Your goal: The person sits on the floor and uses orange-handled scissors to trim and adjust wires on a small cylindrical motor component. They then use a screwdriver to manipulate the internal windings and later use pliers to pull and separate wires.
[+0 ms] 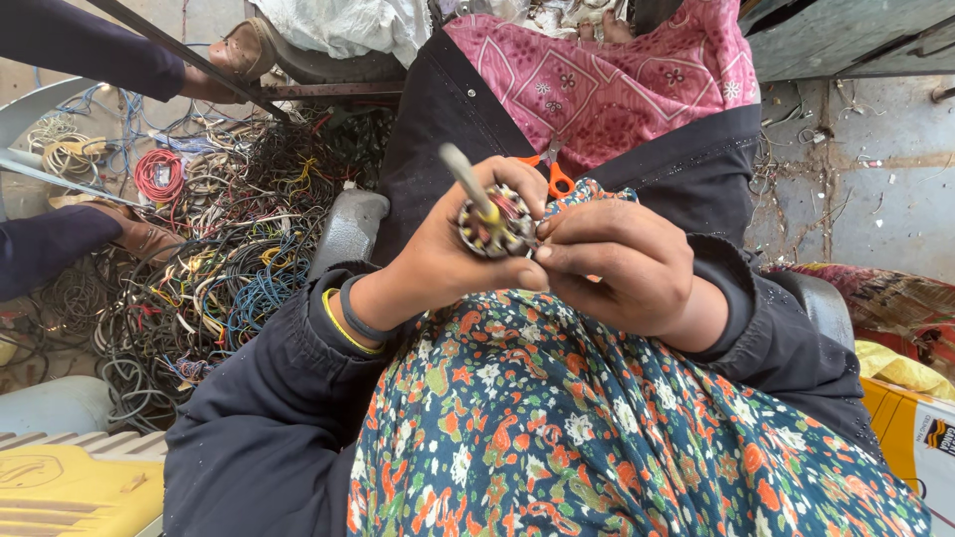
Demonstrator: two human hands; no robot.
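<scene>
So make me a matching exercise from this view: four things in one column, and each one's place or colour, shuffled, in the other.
Things:
1. motor armature
2. scissors
3. pile of wires
4. crate

Places or colours:
A. yellow, at the lower left corner
B. held between the left hand and right hand
C. orange handles, just behind the hands
D. tangled on the ground at the left

Pairs: 1-B, 2-C, 3-D, 4-A

Dark sleeves [269, 418], yellow and black bangles [350, 320], floral dress [597, 438].
</scene>
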